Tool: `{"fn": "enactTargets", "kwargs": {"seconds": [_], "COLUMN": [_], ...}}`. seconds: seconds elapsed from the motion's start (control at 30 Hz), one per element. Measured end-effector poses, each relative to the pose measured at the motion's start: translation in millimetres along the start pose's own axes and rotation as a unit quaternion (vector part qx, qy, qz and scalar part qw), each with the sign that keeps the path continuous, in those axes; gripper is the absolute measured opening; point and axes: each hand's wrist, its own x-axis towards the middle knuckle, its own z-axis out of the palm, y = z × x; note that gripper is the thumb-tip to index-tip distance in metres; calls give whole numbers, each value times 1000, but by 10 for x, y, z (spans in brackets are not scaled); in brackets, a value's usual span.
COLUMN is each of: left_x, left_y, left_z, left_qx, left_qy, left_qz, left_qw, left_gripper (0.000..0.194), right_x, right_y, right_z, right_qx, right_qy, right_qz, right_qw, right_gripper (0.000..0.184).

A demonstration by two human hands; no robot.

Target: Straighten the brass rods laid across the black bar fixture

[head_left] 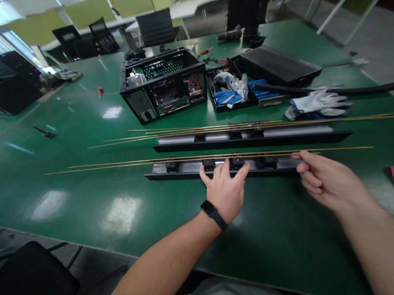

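Nearest me on the table lies a long black channel (287, 166) with a grey inside and several black blocks in it. Thin brass-coloured rods (124, 163) run lengthwise over it and stick out past its left end. My left hand (225, 190), a black watch on its wrist, has its fingers spread over the middle of this channel, fingertips at the blocks. At the channel's right end, my right hand (325, 176) pinches a thin rod between thumb and forefinger. Behind it lies a second similar channel (293, 132), with more brass-coloured rods (373, 117) along it.
Behind the channels stands an open computer case (164, 85). To its right are a tray with blue-and-white gloves (235, 91), a black panel (277, 63), another white glove (320, 102) and a long black strip (379, 87). A power drill (229, 35) lies farther back on the green table (88, 201).
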Motion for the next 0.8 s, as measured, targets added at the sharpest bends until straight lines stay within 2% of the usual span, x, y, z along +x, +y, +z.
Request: {"fn": "enactTargets", "kwargs": {"seconds": [0.3, 0.5, 0.63, 0.8], "left_x": [12, 19, 22, 18], "left_y": [19, 27, 29, 34], "left_z": [7, 12, 8, 18], "left_qx": [-8, 4, 3, -2], "left_qy": [1, -4, -5, 0], "left_qz": [1, 0, 2, 4], "left_qw": [1000, 1000, 1000, 1000], "left_gripper": [48, 49, 49, 49], "right_x": [-75, -116, -105, -93], "right_y": [62, 42, 34, 70], "right_z": [223, 323, 301, 276], "right_qx": [-1, 19, 51, 27], "right_qy": [-35, -5, 5, -2], "right_qz": [23, 42, 30, 13], "right_qw": [999, 999, 998, 1000], "right_gripper": [25, 14, 14, 11]}}
